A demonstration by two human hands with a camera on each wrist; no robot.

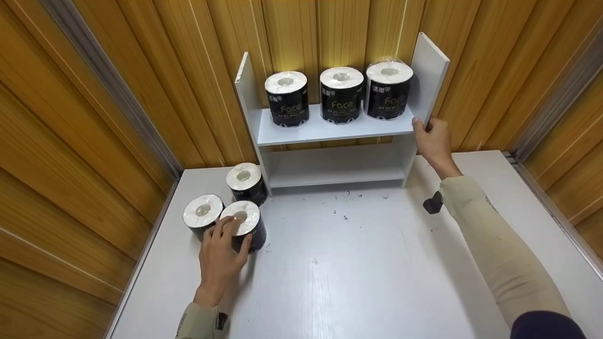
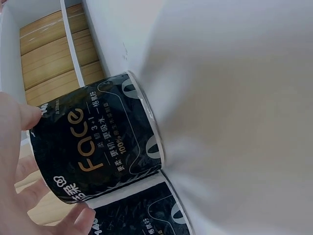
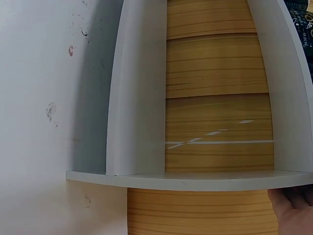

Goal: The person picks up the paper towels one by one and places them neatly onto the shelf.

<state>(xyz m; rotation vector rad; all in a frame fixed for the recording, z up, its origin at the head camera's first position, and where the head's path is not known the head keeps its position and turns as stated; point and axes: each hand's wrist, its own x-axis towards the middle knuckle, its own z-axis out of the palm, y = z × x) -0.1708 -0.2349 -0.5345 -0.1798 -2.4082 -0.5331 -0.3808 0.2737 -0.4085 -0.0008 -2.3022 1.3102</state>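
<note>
- My left hand [image 1: 219, 259] holds a paper roll [image 1: 254, 235], with my thumb on one side and my fingers bent round the other.
- The paper roll is short, fat and round. It stands upright on the table, left of the shelf and nearer to me.
- Its top is white, with a round hole in the middle that my fingers partly cover.
- Its side is black and shiny. The word "Face" is in big gold letters, with small white and gold writing beside it, a thin curvy line and pale round shapes by the bottom rim.
- My right hand [image 1: 434, 143] grips the right side of the white shelf [image 1: 431, 70], thumb at the front edge.
- Just beside my roll is a second roll [image 1: 198, 230], and a third roll [image 1: 249, 193] is behind, by the shelf's left leg.
- Three more rolls [image 1: 341, 103] stand in a row on the upper board.
- The white table [image 1: 353, 273] has little dark marks.
- Yellow-brown walls [image 1: 174, 70] stand around.
</note>
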